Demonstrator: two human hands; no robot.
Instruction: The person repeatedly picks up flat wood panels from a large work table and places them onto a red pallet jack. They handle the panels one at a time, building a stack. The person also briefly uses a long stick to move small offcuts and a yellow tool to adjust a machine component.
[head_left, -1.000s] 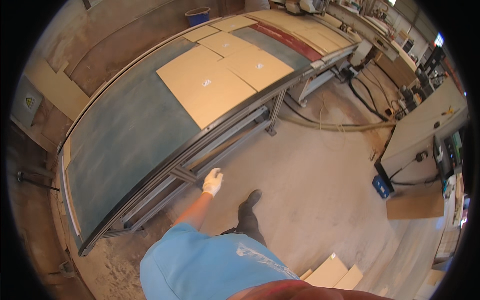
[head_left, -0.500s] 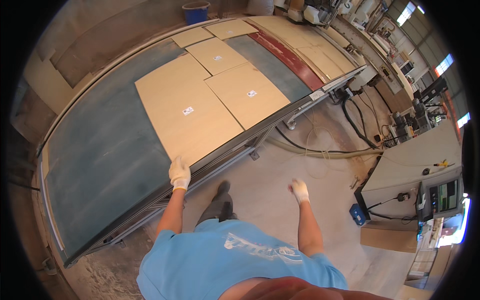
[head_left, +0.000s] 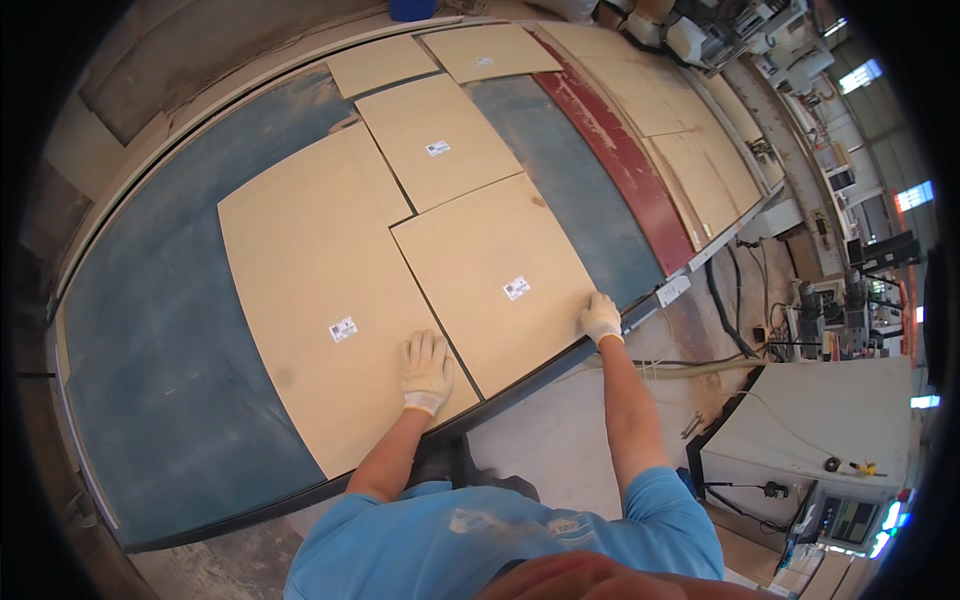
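Note:
My left hand (head_left: 427, 368), in a pale work glove, lies flat with fingers spread on a large light-wood board (head_left: 310, 240), near its right edge. A second board (head_left: 470, 280) sits to the right, a narrow dark gap between the two. My gloved right hand (head_left: 600, 317) is at the near right corner of that second board, fingers curled at its edge; the thumb is hidden. Small white labels (head_left: 516, 288) are stuck on the boards. Behind, a third board (head_left: 425, 130) and two smaller ones lie on the blue-grey machine table (head_left: 190, 340).
A dark red strip (head_left: 620, 150) crosses the table at right, with more wooden panels (head_left: 690, 170) beyond it. Machinery and cables (head_left: 730, 290) stand at far right. A grey cabinet (head_left: 810, 420) with a screen is at the lower right. A blue bucket (head_left: 412, 8) shows at the back.
My left hand has moved right from the big board's near left corner onto its face. My right hand has come from over the floor to the second board's corner. The view has shifted closer.

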